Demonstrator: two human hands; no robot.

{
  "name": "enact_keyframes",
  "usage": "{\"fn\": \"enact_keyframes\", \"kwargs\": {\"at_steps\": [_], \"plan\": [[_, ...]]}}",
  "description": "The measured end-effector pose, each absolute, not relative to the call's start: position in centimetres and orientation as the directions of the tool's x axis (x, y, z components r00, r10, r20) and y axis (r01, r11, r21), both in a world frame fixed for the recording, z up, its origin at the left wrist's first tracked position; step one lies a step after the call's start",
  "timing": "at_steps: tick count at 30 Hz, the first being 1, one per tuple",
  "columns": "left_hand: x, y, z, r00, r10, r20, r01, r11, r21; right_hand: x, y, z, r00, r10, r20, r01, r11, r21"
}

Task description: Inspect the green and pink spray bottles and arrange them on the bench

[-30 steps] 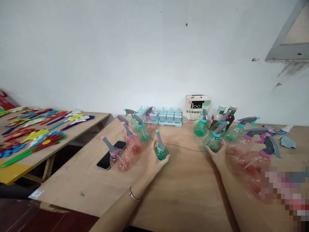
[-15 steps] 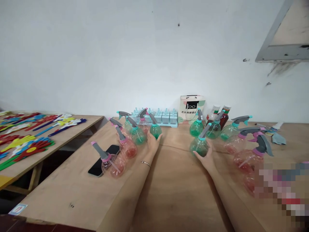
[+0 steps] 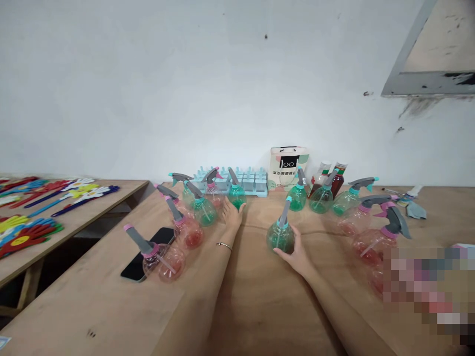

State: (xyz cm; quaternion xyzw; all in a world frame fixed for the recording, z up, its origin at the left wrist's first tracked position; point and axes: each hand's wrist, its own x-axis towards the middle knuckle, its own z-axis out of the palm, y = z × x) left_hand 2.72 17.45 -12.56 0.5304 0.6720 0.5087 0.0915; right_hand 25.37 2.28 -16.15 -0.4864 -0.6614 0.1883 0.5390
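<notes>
My left hand [image 3: 230, 216] reaches far across the wooden table [image 3: 260, 296], its fingers around the lower side of a green spray bottle [image 3: 236, 194] that stands with the left cluster of bottles. My right hand [image 3: 293, 253] cups the base of another green spray bottle [image 3: 281, 233] with a grey nozzle, near the table's middle. A thin bracelet [image 3: 224, 244] sits on my left wrist.
Pink spray bottles [image 3: 185, 228] and a black phone [image 3: 146, 253] lie to the left. More green and pink spray bottles [image 3: 374, 232] stand at right. Blue ice-pop moulds [image 3: 252, 181], a paper bag [image 3: 287, 167] and dark bottles [image 3: 336, 179] line the wall. Coloured hand clappers [image 3: 33, 217] cover a side table.
My left hand has carried its green bottle away from me into the back-left cluster. My right hand has slid its green bottle leftward, out of the right-hand group toward the table's middle.
</notes>
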Motion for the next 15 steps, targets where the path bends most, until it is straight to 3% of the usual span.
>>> {"fn": "enact_keyframes", "kwargs": {"at_steps": [6, 10, 12, 15], "plan": [[3.1, 12.2, -12.8, -0.333, 0.780, 0.530, 0.577, -0.276, 0.769, 24.5, 1.7, -15.5, -0.051, 0.878, 0.477, 0.442, 0.448, -0.777], [3.8, 8.2, -11.9, 0.068, 0.743, 0.666, 0.243, -0.660, 0.711, 23.8, 1.2, -15.0, -0.148, 0.890, 0.432, 0.449, 0.450, -0.772], [3.9, 6.8, -10.5, 0.265, 0.707, 0.655, 0.076, -0.693, 0.717, 23.6, 0.8, -14.8, -0.243, 0.878, 0.411, 0.440, 0.478, -0.760], [3.5, 5.3, -7.8, 0.411, 0.722, 0.557, -0.033, -0.598, 0.801, 23.6, 0.1, -14.2, -0.373, 0.846, 0.380, 0.418, 0.519, -0.746]]}}
